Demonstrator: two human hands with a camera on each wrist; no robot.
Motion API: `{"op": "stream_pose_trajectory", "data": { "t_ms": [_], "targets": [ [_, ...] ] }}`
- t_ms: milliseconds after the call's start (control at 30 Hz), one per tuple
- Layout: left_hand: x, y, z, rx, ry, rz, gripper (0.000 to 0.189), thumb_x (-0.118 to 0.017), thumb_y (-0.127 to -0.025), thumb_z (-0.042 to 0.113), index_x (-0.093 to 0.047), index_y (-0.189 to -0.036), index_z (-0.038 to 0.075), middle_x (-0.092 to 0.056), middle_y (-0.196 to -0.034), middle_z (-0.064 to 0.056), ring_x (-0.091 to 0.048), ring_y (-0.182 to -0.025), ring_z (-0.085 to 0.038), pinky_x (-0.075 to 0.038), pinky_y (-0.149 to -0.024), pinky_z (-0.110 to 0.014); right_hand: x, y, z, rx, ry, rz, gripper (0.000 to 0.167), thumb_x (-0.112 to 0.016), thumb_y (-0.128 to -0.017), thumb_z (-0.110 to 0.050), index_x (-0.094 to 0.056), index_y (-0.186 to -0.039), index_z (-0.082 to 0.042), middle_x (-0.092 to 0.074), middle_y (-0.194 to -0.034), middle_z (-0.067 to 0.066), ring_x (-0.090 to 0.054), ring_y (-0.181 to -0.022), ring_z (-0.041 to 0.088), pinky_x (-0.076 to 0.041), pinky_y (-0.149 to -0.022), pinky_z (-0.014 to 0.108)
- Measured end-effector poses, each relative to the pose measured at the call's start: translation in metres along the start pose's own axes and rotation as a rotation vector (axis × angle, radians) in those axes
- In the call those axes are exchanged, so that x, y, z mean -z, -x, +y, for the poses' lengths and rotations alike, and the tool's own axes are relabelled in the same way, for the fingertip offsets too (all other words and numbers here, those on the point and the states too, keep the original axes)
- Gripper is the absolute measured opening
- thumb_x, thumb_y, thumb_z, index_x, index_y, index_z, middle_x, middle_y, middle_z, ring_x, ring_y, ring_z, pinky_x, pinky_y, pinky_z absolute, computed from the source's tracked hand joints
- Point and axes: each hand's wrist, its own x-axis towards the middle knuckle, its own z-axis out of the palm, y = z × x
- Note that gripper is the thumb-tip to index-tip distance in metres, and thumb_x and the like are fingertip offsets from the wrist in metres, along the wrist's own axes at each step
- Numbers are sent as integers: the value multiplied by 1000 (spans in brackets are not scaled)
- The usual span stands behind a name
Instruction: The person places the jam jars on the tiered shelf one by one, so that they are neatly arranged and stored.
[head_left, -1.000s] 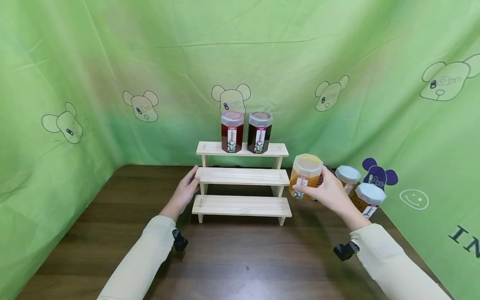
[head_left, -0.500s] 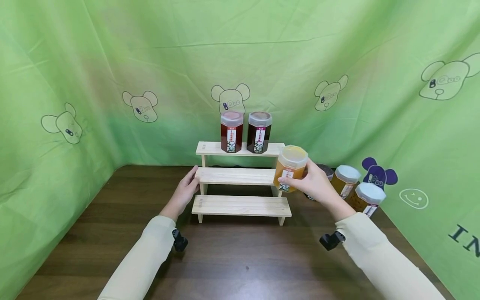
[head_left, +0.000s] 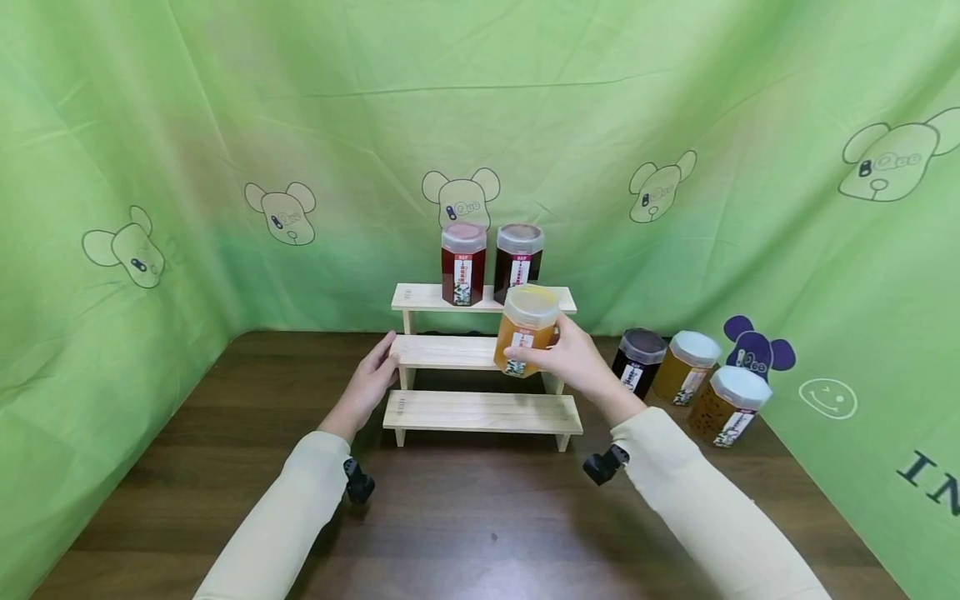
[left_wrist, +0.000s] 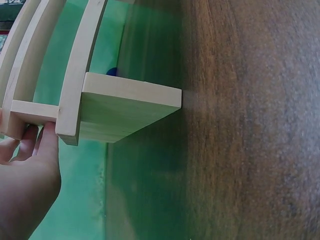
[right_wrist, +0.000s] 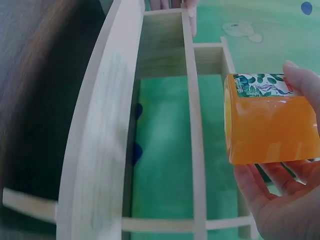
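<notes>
A three-step wooden display stand (head_left: 483, 408) stands on the table. My left hand (head_left: 371, 379) grips its left end at the middle step; in the left wrist view the fingers (left_wrist: 47, 145) reach under that step's edge. In my right hand (head_left: 573, 358) is a jar of orange-yellow contents (head_left: 525, 333) with a pale lid, held upright in front of the middle step's right half. The right wrist view shows the jar's base and thumb over its label. On the top step stand a red jar (head_left: 462, 271) and a dark jar (head_left: 517, 258), partly covered by the held one.
Right of the stand, three more jars sit on the table: a dark purple one (head_left: 637, 362), an amber one (head_left: 684, 371) and a speckled brown one (head_left: 727, 408). A green printed cloth (head_left: 360, 125) hangs behind and along both sides of the table (head_left: 480, 517).
My right hand has carried the orange-yellow jar leftward, from beside the stand to in front of its middle step. The dark purple jar has come into view. My left hand stays in place.
</notes>
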Motion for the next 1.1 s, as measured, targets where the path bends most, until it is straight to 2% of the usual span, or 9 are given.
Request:
{"op": "stream_pose_trajectory", "data": {
  "t_ms": [300, 500, 700, 1067, 1100],
  "targets": [
    [1, 1, 3, 1, -6, -7, 54, -36, -111, 15, -17, -162, 11, -17, -164, -16, -25, -147, -29, -31, -116, -45, -26, -17, -3, -4, -15, -40, 81, -88, -77, -44, -48, -143, -18, -62, -126, 8, -62, -111, 28, -56, -88, 43],
    [1, 2, 3, -3, -3, -19, 55, -35, -111, 15, -16, -162, 10, -16, -165, -15, -24, -148, -28, -31, -117, -45, -38, -28, -10, -40, -24, -57, 85, -88, -74, -50, -49, -142, -17, -62, -125, 7, -62, -109, 27, -57, -84, 42],
    [1, 2, 3, 8, -1, -16, 55, -36, -111, 15, -16, -162, 11, -17, -164, -16, -25, -147, -28, -31, -117, -44, -49, -36, -15, -50, -43, -73, 81, -88, -75, -46, -51, -140, -17, -63, -122, 8, -64, -104, 27, -59, -77, 40],
    [0, 2, 3, 8, 8, -8, 55, -36, -111, 15, -17, -162, 10, -16, -164, -18, -24, -148, -31, -29, -117, -48, -62, -43, -11, -76, -101, -86, 93, -88, -76, -43, -40, -153, -23, -61, -128, 9, -63, -107, 29, -59, -79, 42],
    [0, 4, 7, 10, 14, -12, 55, -35, -111, 14, -16, -162, 9, -15, -164, -19, -23, -148, -32, -29, -117, -49, -62, -44, -10, -83, -101, -84, 95, -88, -77, -43, -38, -154, -23, -61, -129, 9, -62, -107, 29, -59, -79, 42]
  ]
}}
